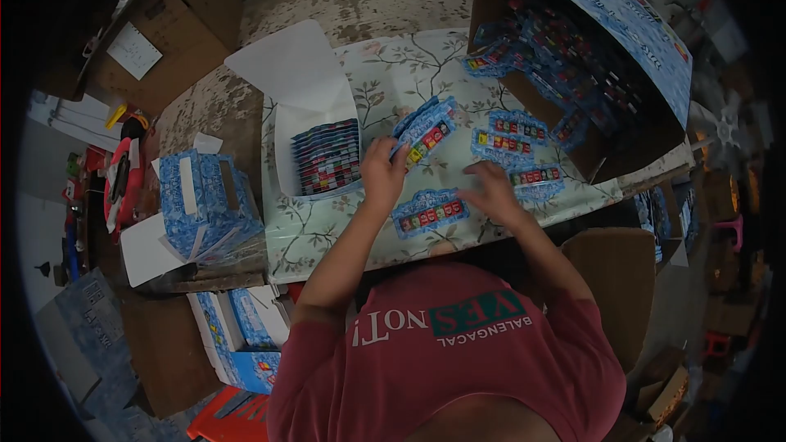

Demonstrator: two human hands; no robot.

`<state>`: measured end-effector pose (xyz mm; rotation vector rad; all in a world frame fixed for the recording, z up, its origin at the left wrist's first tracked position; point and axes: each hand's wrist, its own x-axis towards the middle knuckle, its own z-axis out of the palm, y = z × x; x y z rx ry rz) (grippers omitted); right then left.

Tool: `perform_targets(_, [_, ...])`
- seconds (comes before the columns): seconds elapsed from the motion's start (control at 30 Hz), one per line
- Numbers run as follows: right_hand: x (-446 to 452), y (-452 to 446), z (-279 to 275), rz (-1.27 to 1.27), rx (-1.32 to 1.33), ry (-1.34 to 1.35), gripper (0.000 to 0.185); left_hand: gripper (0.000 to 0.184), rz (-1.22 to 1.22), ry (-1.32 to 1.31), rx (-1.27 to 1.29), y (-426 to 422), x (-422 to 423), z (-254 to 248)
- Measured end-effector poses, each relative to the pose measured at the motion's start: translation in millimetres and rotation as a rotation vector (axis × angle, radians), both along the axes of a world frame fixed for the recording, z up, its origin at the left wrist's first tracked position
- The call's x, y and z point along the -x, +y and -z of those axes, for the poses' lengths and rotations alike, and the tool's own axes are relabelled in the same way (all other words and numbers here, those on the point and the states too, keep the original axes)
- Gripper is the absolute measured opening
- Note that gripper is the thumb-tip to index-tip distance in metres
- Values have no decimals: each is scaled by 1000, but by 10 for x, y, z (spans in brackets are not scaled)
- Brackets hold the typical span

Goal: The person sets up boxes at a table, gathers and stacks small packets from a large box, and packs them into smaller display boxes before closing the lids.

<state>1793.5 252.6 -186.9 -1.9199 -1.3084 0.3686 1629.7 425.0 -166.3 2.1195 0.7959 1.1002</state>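
The cloth (299,229) is pale green, patterned with dark branches, leaves and dusky blossoms; the bare worktop (360,0) is mottled brown and cream. The packets (431,135) are blue, with rows of red, yellow and green. The open box (286,57) is white, the large carton (622,24) mottled blue outside, brown inside. The shirt (467,360) is dull red with white lettering and a green block.

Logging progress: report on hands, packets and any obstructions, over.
Left hand gripping flat blue printed packets. Right hand open, fingers spread. Nothing standing between left hand and open white cardboard box.
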Motion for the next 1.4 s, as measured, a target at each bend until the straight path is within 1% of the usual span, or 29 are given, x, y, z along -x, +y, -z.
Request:
perform_targets(0.03, [121,43,-4,-210,98,-269,57,14,-3,16,-37,-13,-15,6])
perform_targets(0.1, [328,137,43,-288,207,-386,61,13,8,14,-78,-25,-71,43])
perform_targets(0.13, [352,193,41,-271,211,-396,61,13,8,42,-98,-35,-67,119])
perform_targets(0.2, [361,264,17,-313,363,-360,59,12,16,64,-123,-49,-49,250])
perform_targets(0.23, [345,242,6,-304,361,-363,59,12,38,109,-92,-47,-19,308])
perform_targets(0.3, [291,220,-24,-273,355,-415,48,12,55,145,-69,-31,37,302])
perform_targets(0.33, [217,209,-37,-270,350,-422,48,13,118,166,-29,-21,66,298])
perform_targets(0.4, [51,162,-62,-299,347,304,34,14,179,179,14,10,89,255])
perform_targets(0.43, [9,188,-56,-297,349,299,34,15,241,164,29,30,102,230])
perform_targets(0.5, [-35,247,-77,-191,-69,54,24,16,311,151,52,41,100,239])
perform_targets(0.57, [-85,329,-71,-140,-88,30,20,27,465,194,344,64,63,210])
perform_targets(0.6, [-117,379,-37,-155,-148,5,19,27,466,194,339,54,53,157])
perform_targets(0.67, [-240,481,-41,-179,-213,-21,18,39,470,319,7,0,58,48])
perform_targets(0.73, [-564,475,-88,-32,-185,93,22,43,425,360,-3,7,39,156])
perform_targets(0.8, [-1198,466,36,242,-52,-211,36,47,385,406,-6,4,61,219])
perform_targets(0.83, [-1404,348,226,241,-52,-207,36,46,411,391,-8,4,76,228])
perform_targets(0.87, [-1602,246,438,278,20,-438,42,44,436,374,-11,10,85,227])
perform_targets(0.9, [-1656,241,454,312,90,-672,48,44,433,373,-15,3,131,222])
perform_targets(0.93, [-1666,253,495,307,84,-675,48,43,481,380,6,-18,216,215])
perform_targets(1.0, [-1490,253,425,150,264,-424,53,42,521,390,36,-11,315,185])
perform_targets(1.07, [-1380,375,359,148,268,-383,54,43,631,387,98,-48,445,156])
perform_targets(1.1, [-1328,448,345,152,265,-347,55,43,623,400,110,-68,470,133])
perform_targets(1.17, [-1263,644,314,134,284,-308,57,51,639,298,65,-100,441,80])
perform_targets(1.2, [-1228,719,290,131,299,-287,58,51,625,306,68,-154,456,53])
perform_targets(1.23, [-1197,737,258,122,293,-285,58,55,537,308,44,-195,444,21])
perform_targets(1.27, [-1184,719,215,156,298,-397,57,60,453,307,19,-205,444,1])
perform_targets(1.3, [-1187,694,164,192,305,-511,56,60,449,304,16,-210,470,15])
perform_targets(1.33, [-1201,653,111,189,306,-515,56,62,376,309,52,-240,511,60])
perform_targets(1.4, [-1216,578,-8,157,539,-287,49,63,302,308,94,-257,535,120])
